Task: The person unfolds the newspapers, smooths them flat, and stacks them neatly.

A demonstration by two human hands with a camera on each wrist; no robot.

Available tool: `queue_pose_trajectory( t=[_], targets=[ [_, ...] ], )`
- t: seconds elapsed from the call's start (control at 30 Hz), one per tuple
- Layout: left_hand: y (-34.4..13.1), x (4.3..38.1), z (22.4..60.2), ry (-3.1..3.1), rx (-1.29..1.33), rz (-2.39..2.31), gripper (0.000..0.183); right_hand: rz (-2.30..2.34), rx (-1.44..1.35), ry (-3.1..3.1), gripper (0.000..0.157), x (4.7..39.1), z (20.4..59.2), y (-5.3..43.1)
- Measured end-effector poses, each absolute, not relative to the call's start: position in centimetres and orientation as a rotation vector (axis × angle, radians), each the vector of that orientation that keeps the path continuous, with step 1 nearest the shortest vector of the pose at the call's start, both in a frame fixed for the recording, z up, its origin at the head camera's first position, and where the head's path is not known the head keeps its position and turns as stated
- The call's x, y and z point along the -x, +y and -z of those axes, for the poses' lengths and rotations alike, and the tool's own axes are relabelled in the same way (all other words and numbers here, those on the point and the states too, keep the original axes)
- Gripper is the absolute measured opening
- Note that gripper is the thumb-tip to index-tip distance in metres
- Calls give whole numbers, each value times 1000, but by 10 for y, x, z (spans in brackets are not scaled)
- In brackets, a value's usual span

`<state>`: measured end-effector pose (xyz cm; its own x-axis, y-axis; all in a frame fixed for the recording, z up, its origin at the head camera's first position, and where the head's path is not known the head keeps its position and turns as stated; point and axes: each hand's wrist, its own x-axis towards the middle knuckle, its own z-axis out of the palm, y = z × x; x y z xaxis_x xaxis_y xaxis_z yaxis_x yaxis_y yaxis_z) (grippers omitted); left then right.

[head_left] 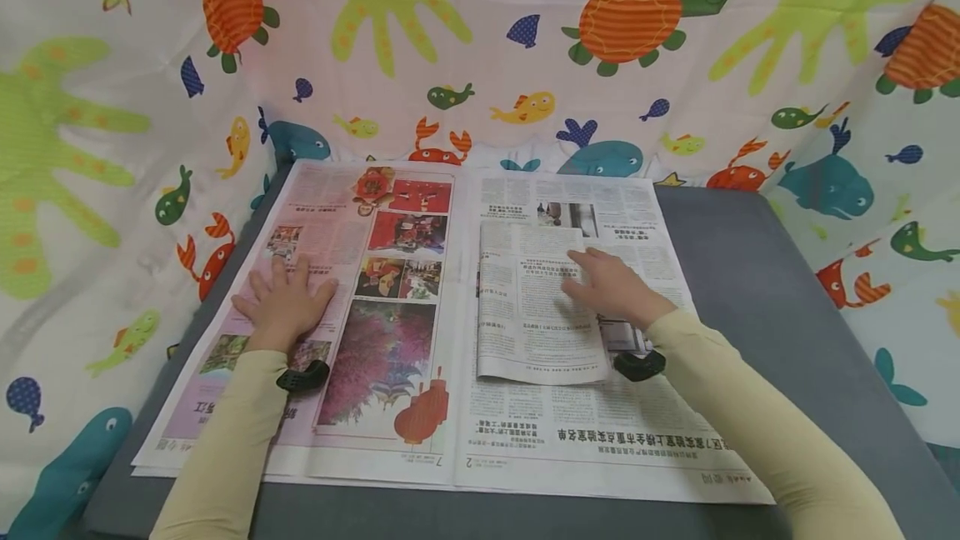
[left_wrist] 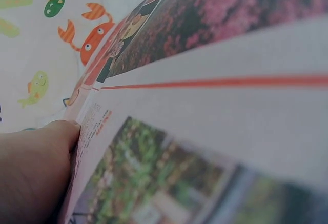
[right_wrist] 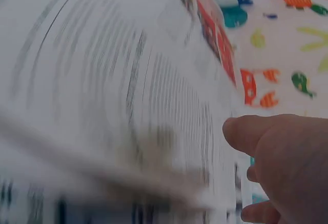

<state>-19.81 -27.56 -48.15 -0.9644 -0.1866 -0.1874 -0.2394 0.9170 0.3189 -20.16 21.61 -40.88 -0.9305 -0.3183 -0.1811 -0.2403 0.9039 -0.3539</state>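
Note:
A newspaper (head_left: 517, 469) lies spread out, with a coloured page of photos on the left and a mostly printed page on the right. Fingers spread, my left hand (head_left: 283, 311) rests flat on the coloured page. On the right page lies a smaller folded sheet of newspaper (head_left: 525, 340). My right hand (head_left: 615, 286) is at its right edge, fingers extended over the sheet. In the right wrist view the thumb (right_wrist: 241, 131) points across the printed columns, and the sheet's near edge is blurred. The left wrist view shows part of the left hand (left_wrist: 36, 167) beside the page.
The newspaper lies on a grey table (head_left: 738, 273), whose surface shows to the right and along the front. A white curtain (head_left: 480, 57) printed with sea animals hangs behind and at both sides. Each wrist carries a black band (head_left: 303, 376).

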Motion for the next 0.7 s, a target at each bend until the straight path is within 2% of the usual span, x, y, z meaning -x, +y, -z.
queue_pose_trajectory(
  t=[0.27,0.5,0.7],
  targets=[
    [-274,197,478,2927,317,-525,94,349,438,2885,70,182,433,272],
    [-274,198,479,2923,313,-527,93,289,449,2967,61,170,457,284],
    [-276,199,481,2930,310,-519,94,308,413,2991,62,166,463,283]
  ],
)
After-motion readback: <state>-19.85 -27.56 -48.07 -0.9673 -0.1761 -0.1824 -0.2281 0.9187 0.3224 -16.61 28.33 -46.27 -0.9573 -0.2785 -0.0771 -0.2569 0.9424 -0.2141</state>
